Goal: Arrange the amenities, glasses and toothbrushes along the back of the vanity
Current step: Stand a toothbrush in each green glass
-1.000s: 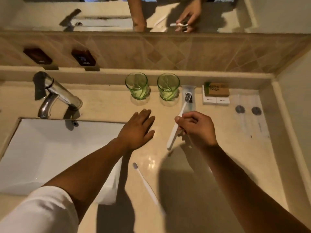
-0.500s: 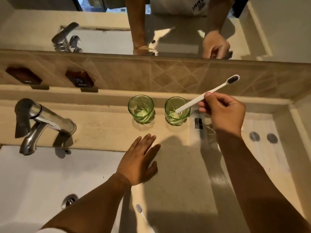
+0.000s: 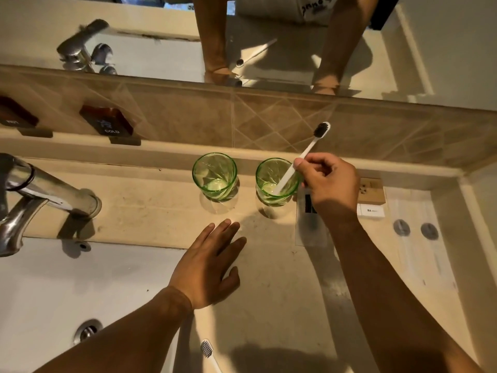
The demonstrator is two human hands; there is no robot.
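Observation:
Two green glasses stand side by side at the back of the vanity, the left glass empty. My right hand pinches a white toothbrush with dark bristles up; its handle end sits inside the right glass. My left hand rests flat on the counter in front of the glasses, fingers straight. A second white toothbrush lies on the counter near the bottom edge, behind my left forearm. Small amenity boxes sit right of my right hand, partly hidden by it. A clear wrapper lies under my right wrist.
A chrome faucet and white sink basin fill the left. Dark soap dispensers hang on the tiled backsplash below a mirror. Two round metal discs lie on the counter at right, near the side wall.
My right hand lifted the toothbrush off the counter, turned it bristles up and lowered its handle into the right glass. My left hand stayed flat on the counter.

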